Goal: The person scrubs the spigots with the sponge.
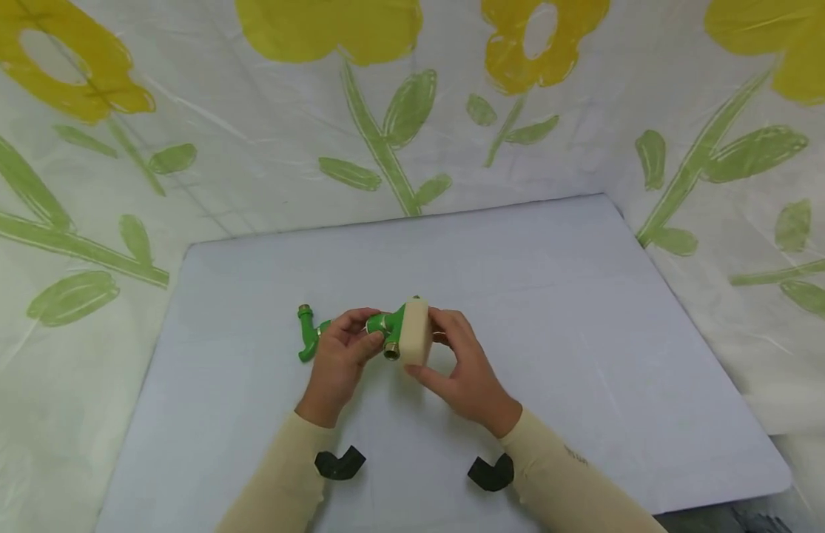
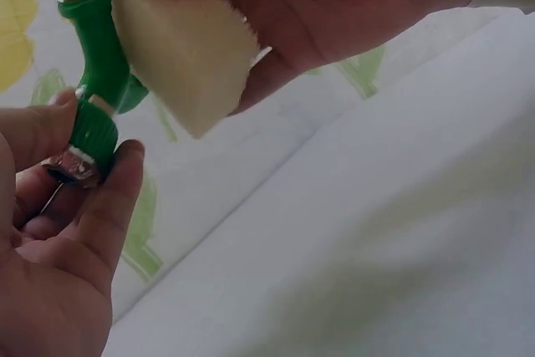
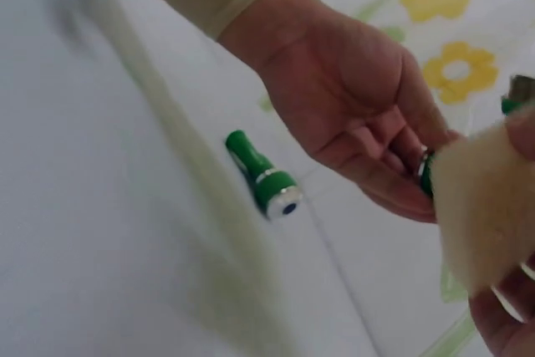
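My left hand (image 1: pixel 332 374) pinches a green tap (image 1: pixel 394 323) by its knob end, fingers and thumb around it. The tap has a brass-coloured threaded end, which shows at the top left of the left wrist view. My right hand (image 1: pixel 470 381) grips a cream sponge block (image 1: pixel 416 333) between thumb and fingers, its broad face up against the tap's body (image 2: pixel 102 52). Both things are held up over the table. Just left of my left hand, a second green tap (image 1: pixel 307 334) lies on the table; its silver-rimmed round end (image 3: pixel 284 204) shows in the right wrist view.
The white table (image 1: pixel 585 333) runs back to a plastic sheet wall (image 1: pixel 265 148) painted with yellow flowers and green leaves. Black curved pieces (image 1: pixel 341 463) sit at both wrists over the cream sleeves.
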`<state>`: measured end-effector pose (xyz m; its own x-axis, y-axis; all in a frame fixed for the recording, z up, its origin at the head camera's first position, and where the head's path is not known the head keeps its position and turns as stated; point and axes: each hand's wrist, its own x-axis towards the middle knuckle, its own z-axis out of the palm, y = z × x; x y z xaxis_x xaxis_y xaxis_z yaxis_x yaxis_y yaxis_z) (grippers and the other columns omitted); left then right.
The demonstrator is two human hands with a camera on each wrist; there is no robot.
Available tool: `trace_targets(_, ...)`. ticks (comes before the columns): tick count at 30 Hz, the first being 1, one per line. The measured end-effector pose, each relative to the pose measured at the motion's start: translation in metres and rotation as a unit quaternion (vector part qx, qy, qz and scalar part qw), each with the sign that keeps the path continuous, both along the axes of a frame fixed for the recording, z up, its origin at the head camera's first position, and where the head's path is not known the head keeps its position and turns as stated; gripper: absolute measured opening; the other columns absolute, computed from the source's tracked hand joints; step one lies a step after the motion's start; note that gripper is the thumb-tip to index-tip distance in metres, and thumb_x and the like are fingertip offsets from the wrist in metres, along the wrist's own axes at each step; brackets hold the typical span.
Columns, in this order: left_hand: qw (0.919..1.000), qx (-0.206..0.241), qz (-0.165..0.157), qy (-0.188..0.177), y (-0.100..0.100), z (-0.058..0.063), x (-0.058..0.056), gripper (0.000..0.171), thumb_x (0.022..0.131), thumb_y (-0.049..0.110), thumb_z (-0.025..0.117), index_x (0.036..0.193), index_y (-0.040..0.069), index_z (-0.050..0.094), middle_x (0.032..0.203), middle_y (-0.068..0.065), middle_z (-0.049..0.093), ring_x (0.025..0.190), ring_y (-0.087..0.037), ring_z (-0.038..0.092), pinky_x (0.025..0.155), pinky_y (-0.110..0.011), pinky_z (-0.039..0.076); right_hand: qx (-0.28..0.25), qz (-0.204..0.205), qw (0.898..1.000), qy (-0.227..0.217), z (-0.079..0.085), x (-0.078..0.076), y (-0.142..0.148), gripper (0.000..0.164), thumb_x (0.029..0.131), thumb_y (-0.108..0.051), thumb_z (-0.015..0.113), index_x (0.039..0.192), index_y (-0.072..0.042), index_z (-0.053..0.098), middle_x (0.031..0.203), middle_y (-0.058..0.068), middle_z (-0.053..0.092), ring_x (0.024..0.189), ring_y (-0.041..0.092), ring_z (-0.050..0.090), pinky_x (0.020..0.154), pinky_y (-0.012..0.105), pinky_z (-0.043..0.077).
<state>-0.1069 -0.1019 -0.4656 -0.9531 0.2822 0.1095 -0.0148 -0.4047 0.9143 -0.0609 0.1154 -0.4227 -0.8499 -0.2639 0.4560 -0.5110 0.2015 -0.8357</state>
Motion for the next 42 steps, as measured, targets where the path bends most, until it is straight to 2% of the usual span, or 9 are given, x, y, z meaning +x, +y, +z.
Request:
trace_targets(5, 0.9991, -0.037, -0.019, 0.007, 0.004, -0.002, 0.002, 0.038, 0.087, 0.0, 0.069, 0.119, -0.006, 0.05, 0.12, -0.026, 0.053, 0.104, -0.031, 0.06, 0.086, -0.042, 0.052, -0.033, -0.033, 0.998, -0.037, 0.003, -0.001, 0.002, 0.07, 0.085, -0.005, 0.072, 0.145, -0.007, 0.035, 0.125, 0.006, 0.044, 0.115, 0.023, 0.045, 0.094, 0.044, 0.046)
trace_targets(10, 0.9968, -0.076, 0.017, 0.02, 0.007, -0.006, 0.003, 0.036, 0.09, 0.007, 0.068, 0.12, -0.004, 0.052, 0.116, -0.024, 0.058, 0.102, -0.031, 0.06, 0.087, -0.041, 0.051, -0.032, -0.028, 0.999, -0.029, -0.002, 0.003, -0.005, 0.071, 0.085, -0.008, 0.073, 0.145, -0.007, 0.034, 0.127, 0.006, 0.044, 0.116, 0.023, 0.044, 0.093, 0.046, 0.046)
trace_targets(14, 0.9952, -0.084, 0.049, 0.003, 0.009, -0.007, 0.004, 0.032, 0.092, 0.008, 0.065, 0.12, -0.002, 0.053, 0.113, -0.021, 0.06, 0.101, -0.029, 0.061, 0.086, -0.038, 0.052, -0.003, -0.011, 1.0, -0.002, -0.015, 0.003, -0.011, 0.076, 0.084, -0.018, 0.076, 0.146, -0.012, 0.033, 0.13, 0.002, 0.042, 0.117, 0.02, 0.044, 0.093, 0.044, 0.046)
trace_targets(18, 0.9981, -0.053, 0.031, -0.008, 0.011, -0.004, 0.008, 0.03, 0.09, 0.003, 0.065, 0.116, -0.004, 0.053, 0.113, -0.022, 0.059, 0.101, -0.028, 0.06, 0.086, -0.039, 0.052, 0.029, -0.05, 0.998, 0.021, -0.022, -0.005, -0.009, 0.075, 0.084, -0.03, 0.075, 0.146, -0.02, 0.034, 0.129, -0.002, 0.042, 0.117, 0.016, 0.043, 0.091, 0.039, 0.047)
trace_targets(23, 0.9981, -0.057, 0.013, 0.018, 0.012, 0.0, 0.011, 0.032, 0.087, 0.002, 0.069, 0.115, -0.005, 0.054, 0.114, -0.024, 0.059, 0.104, -0.032, 0.06, 0.087, -0.043, 0.051, 0.033, -0.116, 0.993, -0.004, -0.027, -0.017, 0.001, 0.072, 0.086, -0.036, 0.072, 0.146, -0.022, 0.034, 0.123, -0.003, 0.043, 0.111, 0.013, 0.045, 0.087, 0.04, 0.048)
trace_targets(28, 0.9973, -0.072, 0.002, 0.017, 0.01, -0.002, 0.009, 0.033, 0.089, 0.003, 0.067, 0.121, -0.004, 0.058, 0.116, -0.022, 0.06, 0.106, -0.032, 0.06, 0.087, -0.043, 0.051, 0.036, -0.089, 0.995, -0.019, -0.029, -0.014, 0.0, 0.074, 0.086, -0.038, 0.071, 0.147, -0.022, 0.032, 0.126, -0.003, 0.042, 0.111, 0.013, 0.046, 0.087, 0.039, 0.048)
trace_targets(33, 0.9972, -0.072, 0.013, -0.009, 0.014, -0.006, 0.01, 0.031, 0.091, 0.005, 0.065, 0.12, -0.003, 0.059, 0.105, -0.017, 0.062, 0.091, -0.022, 0.06, 0.076, -0.033, 0.054, 0.086, -0.041, 0.994, 0.055, -0.021, -0.004, -0.007, 0.074, 0.085, -0.033, 0.071, 0.146, -0.017, 0.033, 0.131, 0.001, 0.04, 0.117, 0.016, 0.042, 0.09, 0.038, 0.046)
trace_targets(37, 0.9977, -0.068, -0.002, -0.001, 0.016, -0.005, 0.011, 0.033, 0.091, 0.006, 0.065, 0.122, -0.004, 0.057, 0.109, -0.019, 0.062, 0.095, -0.025, 0.061, 0.079, -0.038, 0.054, 0.121, -0.078, 0.985, 0.1, -0.017, -0.008, -0.004, 0.073, 0.082, -0.026, 0.073, 0.144, -0.013, 0.037, 0.13, 0.005, 0.042, 0.119, 0.018, 0.041, 0.093, 0.038, 0.044)
trace_targets(42, 0.9968, -0.077, -0.015, 0.009, 0.015, -0.003, 0.012, 0.031, 0.091, 0.009, 0.067, 0.118, -0.003, 0.059, 0.114, -0.022, 0.062, 0.104, -0.036, 0.061, 0.086, -0.048, 0.051, 0.132, -0.134, 0.98, 0.068, -0.026, -0.022, 0.007, 0.074, 0.082, -0.023, 0.073, 0.144, -0.009, 0.037, 0.127, 0.009, 0.042, 0.115, 0.019, 0.043, 0.091, 0.039, 0.045)
